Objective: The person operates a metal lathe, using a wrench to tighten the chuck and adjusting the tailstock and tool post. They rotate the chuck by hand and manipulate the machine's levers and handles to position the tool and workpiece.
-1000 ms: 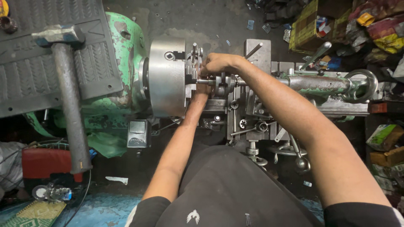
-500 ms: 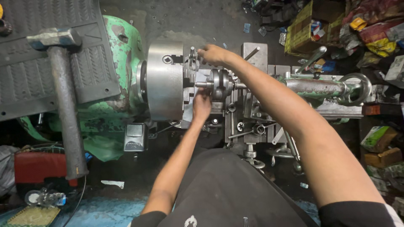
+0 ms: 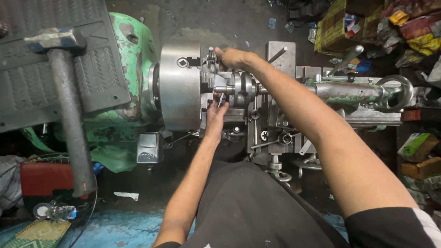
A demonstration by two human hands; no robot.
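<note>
- The right hand (image 3: 232,57) reaches in from the lower right of the frame on a long, nearly straight arm, its fingers curled over the far top edge of the workpiece at the chuck face; what the fingertips pinch I cannot tell.
- The left hand (image 3: 215,112) comes up from the bottom centre, forearm bare, fingers loosely spread and pointing up, tips touching the underside of the workpiece; a thin metal sliver shows between the fingers.
- The chuck (image 3: 180,85) is a broad, smooth, dull-grey steel drum in the upper middle, with a square key socket in its rim.
- The workpiece (image 3: 239,88), a stepped, rounded steel part, sits just right of the chuck, between the two hands.
- The lathe headstock (image 3: 131,59), left of the chuck, is cast metal with chipped green paint.
- A sledgehammer (image 3: 64,92), steel-headed with a long grey handle, lies on a ribbed black mat (image 3: 27,87) at upper left.
- The tailstock (image 3: 353,92), worn and greenish, stretches to the right.
</note>
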